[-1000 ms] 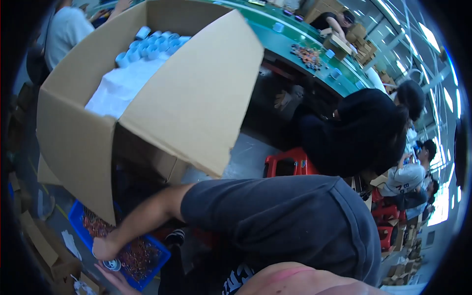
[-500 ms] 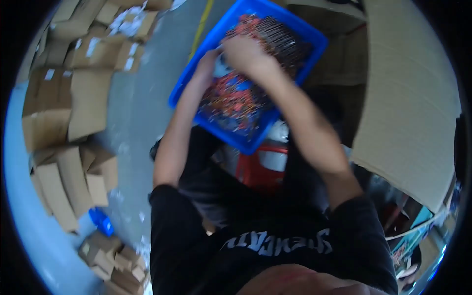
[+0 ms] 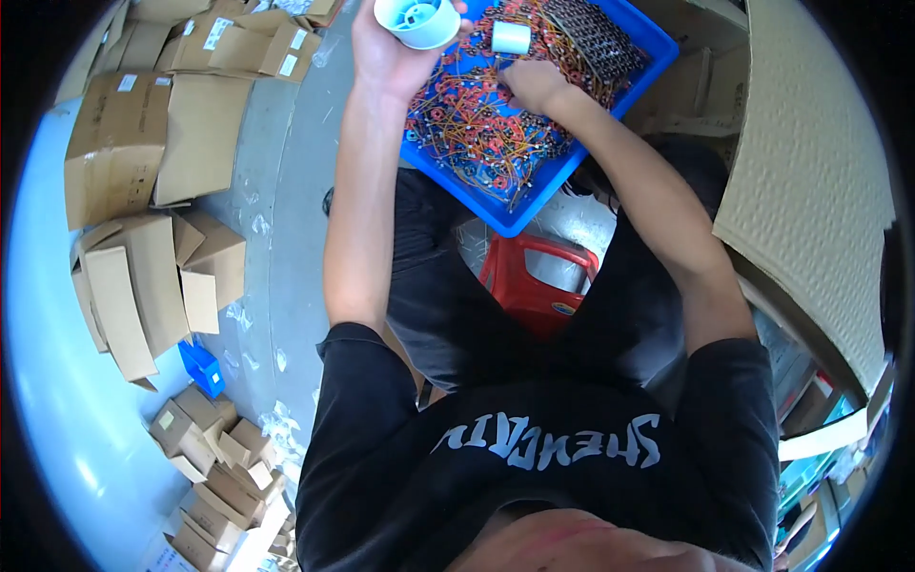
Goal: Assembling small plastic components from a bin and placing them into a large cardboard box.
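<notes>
My left hand [image 3: 393,65] is closed round a white round plastic cup [image 3: 431,34] with a hub and ribs inside, held at the top edge above the far left of a blue tray [image 3: 512,225]. My right hand [image 3: 536,86] reaches down into the tray, fingers curled and pinched; what they grip, if anything, is hidden. Beneath it lies a tangle of thin orange-brown wires with small red pieces [image 3: 488,143]. Beside my right hand, a white cylinder [image 3: 511,38] lies on its side on the wires. Rows of dark small parts [image 3: 596,38] fill the tray's far right.
A red plastic stool [image 3: 534,296] stands between my legs under the tray's near end. Several cardboard boxes [image 3: 119,143] line the left wall, with a small blue bin [image 3: 201,368] among them. A large cardboard sheet [image 3: 810,172] rises close on my right.
My left hand has come up out of the tray with the white cup. My right hand has shifted right and nearer. The tray sits higher and further right in view.
</notes>
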`<move>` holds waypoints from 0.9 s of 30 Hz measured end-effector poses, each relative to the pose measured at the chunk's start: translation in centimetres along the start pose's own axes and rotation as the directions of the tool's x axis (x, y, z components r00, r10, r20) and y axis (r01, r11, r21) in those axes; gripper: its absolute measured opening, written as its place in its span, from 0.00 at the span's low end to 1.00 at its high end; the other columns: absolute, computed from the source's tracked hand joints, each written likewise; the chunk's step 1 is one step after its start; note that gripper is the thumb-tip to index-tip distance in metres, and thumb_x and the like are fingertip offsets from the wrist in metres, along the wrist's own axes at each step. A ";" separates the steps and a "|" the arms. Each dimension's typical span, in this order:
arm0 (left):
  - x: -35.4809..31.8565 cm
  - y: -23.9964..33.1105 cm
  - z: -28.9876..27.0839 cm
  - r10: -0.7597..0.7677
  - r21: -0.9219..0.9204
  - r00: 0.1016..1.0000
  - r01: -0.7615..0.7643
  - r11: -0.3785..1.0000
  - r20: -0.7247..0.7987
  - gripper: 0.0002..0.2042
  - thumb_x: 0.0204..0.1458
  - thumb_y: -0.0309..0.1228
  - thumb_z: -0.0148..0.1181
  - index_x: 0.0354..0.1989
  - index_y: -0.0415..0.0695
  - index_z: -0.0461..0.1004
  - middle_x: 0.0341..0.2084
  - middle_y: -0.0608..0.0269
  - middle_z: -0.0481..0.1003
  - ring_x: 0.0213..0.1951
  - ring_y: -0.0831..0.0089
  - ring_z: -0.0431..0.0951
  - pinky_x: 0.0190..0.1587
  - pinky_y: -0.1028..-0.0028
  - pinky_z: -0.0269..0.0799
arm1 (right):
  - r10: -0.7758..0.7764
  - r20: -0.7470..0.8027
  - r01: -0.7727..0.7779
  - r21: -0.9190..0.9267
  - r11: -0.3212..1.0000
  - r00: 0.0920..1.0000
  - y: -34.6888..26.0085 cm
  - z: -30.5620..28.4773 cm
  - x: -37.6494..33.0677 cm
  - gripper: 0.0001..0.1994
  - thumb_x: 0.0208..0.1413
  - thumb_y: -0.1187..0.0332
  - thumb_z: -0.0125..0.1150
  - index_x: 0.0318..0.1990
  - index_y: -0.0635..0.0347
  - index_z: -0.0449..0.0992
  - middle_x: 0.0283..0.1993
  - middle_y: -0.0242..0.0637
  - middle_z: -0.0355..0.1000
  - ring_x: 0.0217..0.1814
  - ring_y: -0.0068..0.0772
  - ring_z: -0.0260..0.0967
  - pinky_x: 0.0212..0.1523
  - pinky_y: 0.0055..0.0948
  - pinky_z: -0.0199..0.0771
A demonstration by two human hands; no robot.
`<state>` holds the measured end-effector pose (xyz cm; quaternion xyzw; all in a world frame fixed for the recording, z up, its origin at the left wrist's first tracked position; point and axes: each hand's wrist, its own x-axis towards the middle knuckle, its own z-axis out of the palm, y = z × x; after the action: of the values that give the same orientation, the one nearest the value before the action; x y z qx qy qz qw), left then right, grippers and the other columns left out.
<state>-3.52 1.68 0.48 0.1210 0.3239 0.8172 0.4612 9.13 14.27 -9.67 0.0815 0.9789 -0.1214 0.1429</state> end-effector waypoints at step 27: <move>-1.4 -0.3 -0.1 0.389 -0.209 0.912 -0.408 0.889 -0.127 0.20 0.53 0.40 0.46 0.44 0.35 0.69 0.40 0.57 0.72 0.44 0.67 0.71 0.50 0.68 0.64 | 0.219 -0.700 0.599 0.702 0.384 0.680 -5.9 -14.6 -5.7 0.10 0.60 0.66 0.52 0.39 0.65 0.72 0.28 0.31 0.70 0.28 0.17 0.68 0.30 0.17 0.67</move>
<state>-2.57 0.56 0.41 0.0971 0.2134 0.9306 0.2810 9.54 11.76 6.86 0.0580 0.7240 -0.6057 -0.3249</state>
